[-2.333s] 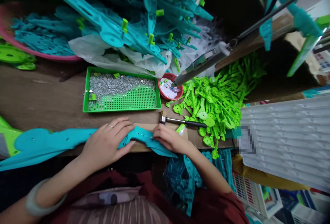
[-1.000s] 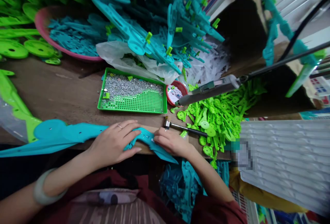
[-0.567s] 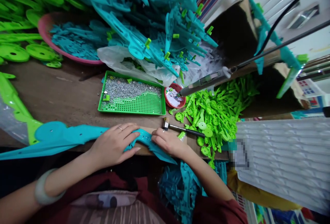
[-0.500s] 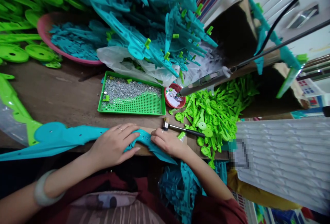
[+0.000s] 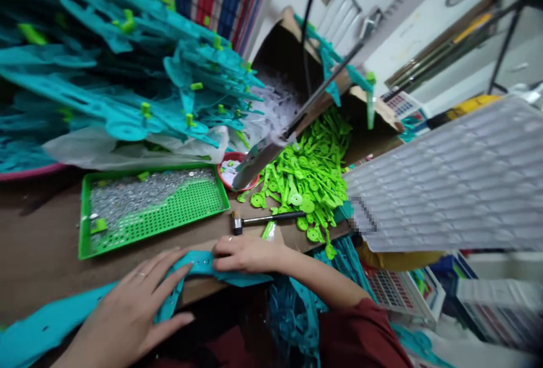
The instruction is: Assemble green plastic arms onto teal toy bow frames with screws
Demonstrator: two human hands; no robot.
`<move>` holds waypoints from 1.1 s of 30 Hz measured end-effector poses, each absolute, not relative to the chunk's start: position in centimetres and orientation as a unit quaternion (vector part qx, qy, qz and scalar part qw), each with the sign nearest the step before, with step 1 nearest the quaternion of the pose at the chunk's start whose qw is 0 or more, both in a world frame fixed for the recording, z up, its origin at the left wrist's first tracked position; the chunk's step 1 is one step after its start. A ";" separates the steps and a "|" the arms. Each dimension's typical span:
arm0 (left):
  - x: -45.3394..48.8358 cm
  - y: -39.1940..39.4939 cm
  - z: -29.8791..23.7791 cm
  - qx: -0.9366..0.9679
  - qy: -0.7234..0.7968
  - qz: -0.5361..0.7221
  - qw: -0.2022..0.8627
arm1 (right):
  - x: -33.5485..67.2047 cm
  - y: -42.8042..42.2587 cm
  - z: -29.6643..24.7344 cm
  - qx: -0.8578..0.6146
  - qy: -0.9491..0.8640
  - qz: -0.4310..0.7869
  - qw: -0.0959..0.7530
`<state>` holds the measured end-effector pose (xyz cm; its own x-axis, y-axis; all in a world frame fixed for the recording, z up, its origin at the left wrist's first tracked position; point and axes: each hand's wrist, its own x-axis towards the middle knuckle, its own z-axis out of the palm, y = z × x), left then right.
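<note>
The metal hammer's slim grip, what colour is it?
The hammer's slim grip is black, clearest in the head view.

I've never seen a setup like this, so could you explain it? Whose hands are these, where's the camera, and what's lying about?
There's no machine here: these are a person's two bare hands, seen by one camera worn on the head, looking forward and down. The left hand, thumb and fingers spread, lies across a long teal piece; the right hand holds it near its right end. On the brown table sit a hammer, a green tray with small silvery bits, a red bowl and a pile of green parts.
</note>
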<state>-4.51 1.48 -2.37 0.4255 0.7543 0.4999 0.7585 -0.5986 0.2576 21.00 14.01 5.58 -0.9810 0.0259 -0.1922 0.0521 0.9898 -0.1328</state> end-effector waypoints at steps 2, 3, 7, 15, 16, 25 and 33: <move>-5.0 1.7 -2.9 -0.855 -0.436 -0.280 0.007 | 20.9 13.9 5.5 0.000 0.995 -0.050 0.083; -5.2 1.8 -3.2 -0.857 -0.434 -0.276 0.010 | 20.8 13.9 5.4 -0.005 0.996 -0.042 0.074; -5.6 2.0 -3.9 -0.868 -0.420 -0.260 0.052 | 21.1 13.5 5.1 0.032 0.997 -0.047 0.054; -6.0 1.4 -1.8 -0.876 -0.420 -0.213 0.110 | 22.2 11.8 5.5 0.181 0.965 -0.188 -0.034; -6.0 1.4 -1.1 -0.878 -0.419 -0.206 0.108 | 22.7 11.9 5.9 0.199 0.952 -0.223 -0.059; -6.6 3.0 6.5 -0.846 -0.484 -0.222 0.027 | 30.6 15.8 10.8 0.401 0.866 -0.193 -0.226; -6.1 4.1 10.8 -0.845 -0.479 -0.229 0.074 | 30.9 8.6 14.0 0.293 0.871 -0.139 -0.369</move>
<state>-6.13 4.13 10.75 0.4374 0.7743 0.4573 0.8421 -0.5311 0.0937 30.91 8.63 13.99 -0.5566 0.6131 0.5607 0.4079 0.7896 -0.4585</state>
